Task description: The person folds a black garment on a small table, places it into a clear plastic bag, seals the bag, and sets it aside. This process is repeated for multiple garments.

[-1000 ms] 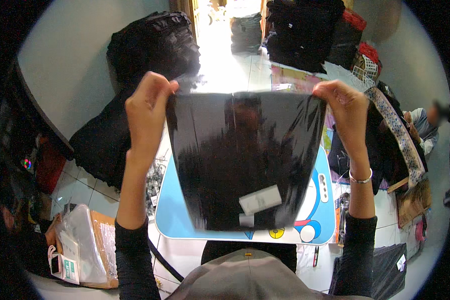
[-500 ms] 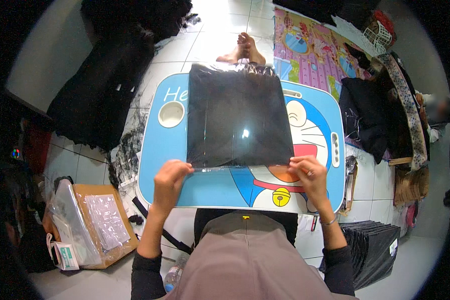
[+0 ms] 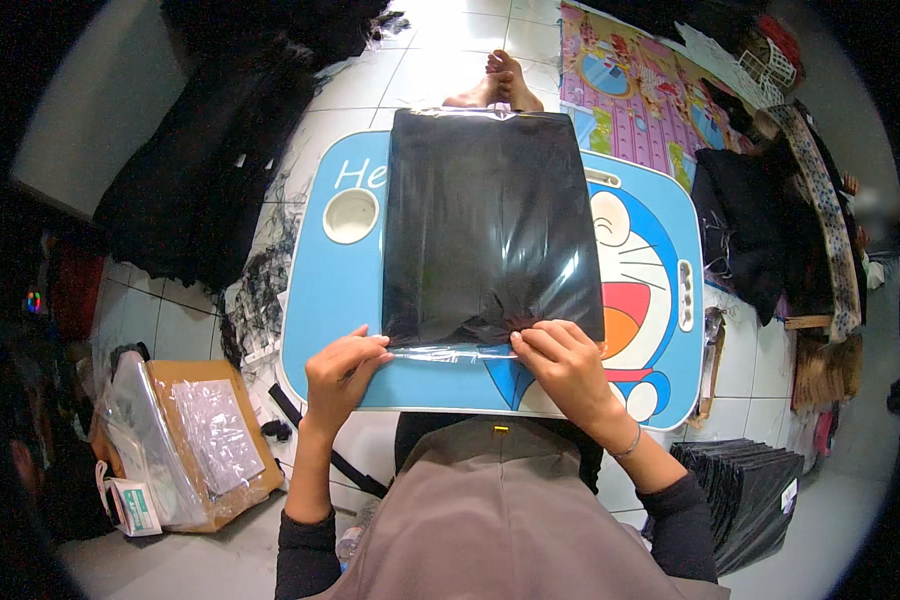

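A folded black cloth item in a clear plastic bag (image 3: 485,220) lies on a blue lap table (image 3: 320,310) with a cartoon face printed on it. At the bag's near left corner, my left hand (image 3: 346,372) pinches the plastic edge between thumb and fingers. My right hand (image 3: 568,372) is closed on the near edge too, right of its middle, its fingertips gathering the film. Between the hands a strip of loose clear plastic sticks out past the black cloth. The far end of the bag overhangs the table's far edge.
Black cloth heaps (image 3: 210,170) lie on the left floor. A cardboard piece with clear plastic sleeves (image 3: 215,440) sits at lower left, and a stack of black packets (image 3: 740,500) at lower right. Bare feet (image 3: 502,85) show beyond the table, beside a colourful mat (image 3: 630,100).
My right hand has moved left along the near edge, from the right corner toward the middle. The bag now lies flatter and looks longer. The left hand still grips the left corner.
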Available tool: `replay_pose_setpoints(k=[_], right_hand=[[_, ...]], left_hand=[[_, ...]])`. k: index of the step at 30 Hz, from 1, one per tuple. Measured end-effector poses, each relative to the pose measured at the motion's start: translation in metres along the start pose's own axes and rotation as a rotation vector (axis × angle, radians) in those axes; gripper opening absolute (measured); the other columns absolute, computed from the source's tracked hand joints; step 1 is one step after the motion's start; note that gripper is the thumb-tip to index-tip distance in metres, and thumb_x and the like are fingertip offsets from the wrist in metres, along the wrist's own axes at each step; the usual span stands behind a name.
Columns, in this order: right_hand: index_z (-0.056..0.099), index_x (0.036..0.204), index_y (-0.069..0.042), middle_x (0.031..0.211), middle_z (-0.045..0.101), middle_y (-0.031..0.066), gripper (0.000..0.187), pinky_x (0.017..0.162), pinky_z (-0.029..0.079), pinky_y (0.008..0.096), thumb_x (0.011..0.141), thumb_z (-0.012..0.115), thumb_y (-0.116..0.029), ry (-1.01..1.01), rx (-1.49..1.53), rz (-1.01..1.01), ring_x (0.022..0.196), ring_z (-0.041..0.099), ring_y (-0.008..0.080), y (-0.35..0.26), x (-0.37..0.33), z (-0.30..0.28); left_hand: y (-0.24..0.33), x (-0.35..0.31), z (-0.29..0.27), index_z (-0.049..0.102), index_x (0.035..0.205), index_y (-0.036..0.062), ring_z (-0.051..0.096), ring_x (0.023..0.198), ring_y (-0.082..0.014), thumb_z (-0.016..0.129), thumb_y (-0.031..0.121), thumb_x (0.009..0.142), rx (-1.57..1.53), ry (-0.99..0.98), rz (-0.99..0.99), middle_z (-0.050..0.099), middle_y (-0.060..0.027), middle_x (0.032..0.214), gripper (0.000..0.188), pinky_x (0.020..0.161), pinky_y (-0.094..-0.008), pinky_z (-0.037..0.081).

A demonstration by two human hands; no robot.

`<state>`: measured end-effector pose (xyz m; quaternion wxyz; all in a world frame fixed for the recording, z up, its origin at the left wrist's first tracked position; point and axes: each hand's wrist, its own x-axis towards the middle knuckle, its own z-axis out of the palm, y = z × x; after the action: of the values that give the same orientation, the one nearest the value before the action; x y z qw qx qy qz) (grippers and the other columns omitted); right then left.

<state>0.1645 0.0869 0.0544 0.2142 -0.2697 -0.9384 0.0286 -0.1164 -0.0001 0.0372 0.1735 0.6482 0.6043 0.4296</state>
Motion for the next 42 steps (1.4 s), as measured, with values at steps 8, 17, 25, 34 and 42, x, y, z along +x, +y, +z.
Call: replay_pose_setpoints(k=[8, 17, 25, 34, 42], right_hand=[[0.064, 0.078, -0.003, 0.079, 0.064, 0.0069, 0.014, 0.068, 0.047, 0.0345, 0.078, 0.074, -0.014, -0.039, 0.202, 0.144, 0.073, 0.060, 0.0217, 0.009, 0.007, -0.006], [0.065, 0.076, -0.004, 0.073, 0.065, 0.0074, 0.014, 0.062, 0.048, 0.0333, 0.081, 0.072, -0.015, 0.023, 0.308, 0.178, 0.067, 0.061, 0.0224, 0.016, 0.004, -0.007], [0.062, 0.070, -0.006, 0.065, 0.060, 0.0093, 0.027, 0.059, 0.047, 0.0386, 0.080, 0.072, -0.029, -0.140, 0.339, 0.577, 0.063, 0.059, 0.0280, 0.011, 0.020, -0.004], [0.061, 0.070, -0.003, 0.073, 0.064, 0.0060, 0.014, 0.059, 0.049, 0.0271, 0.077, 0.073, -0.007, -0.030, 0.647, 1.057, 0.066, 0.062, 0.0128, 0.039, -0.019, -0.039], [0.064, 0.086, -0.002, 0.093, 0.056, 0.0086, 0.009, 0.060, 0.049, 0.0251, 0.080, 0.071, -0.003, 0.421, 0.371, 0.815, 0.069, 0.056, 0.0129, 0.034, -0.058, -0.005]], left_hand=[[0.006, 0.004, 0.006, 0.067, 0.079, -0.0002, 0.068, 0.078, -0.0201, 0.072, 0.003, 0.080, -0.010, 0.083, -0.205, 0.067, -0.0099, 0.075, 0.005, 0.083, -0.0341, 0.053], [0.004, 0.004, 0.005, 0.067, 0.079, -0.0019, 0.067, 0.076, -0.0193, 0.072, 0.004, 0.080, -0.038, 0.086, -0.186, 0.067, -0.0094, 0.073, 0.007, 0.077, -0.0305, 0.051], [0.017, 0.015, 0.017, 0.064, 0.076, -0.0008, 0.057, 0.059, -0.0117, 0.070, 0.004, 0.079, 0.056, 0.129, -0.278, 0.063, -0.0070, 0.066, 0.008, 0.057, -0.0252, 0.045], [0.021, 0.015, 0.030, 0.056, 0.087, 0.0029, 0.054, 0.058, -0.0103, 0.070, 0.000, 0.077, 0.065, 0.257, -0.332, 0.057, -0.0037, 0.065, 0.017, 0.057, -0.0250, 0.045], [0.026, 0.010, 0.033, 0.063, 0.090, 0.0027, 0.055, 0.083, -0.0231, 0.070, -0.001, 0.073, 0.412, 0.236, -0.033, 0.058, -0.0071, 0.087, 0.018, 0.081, -0.0372, 0.042]])
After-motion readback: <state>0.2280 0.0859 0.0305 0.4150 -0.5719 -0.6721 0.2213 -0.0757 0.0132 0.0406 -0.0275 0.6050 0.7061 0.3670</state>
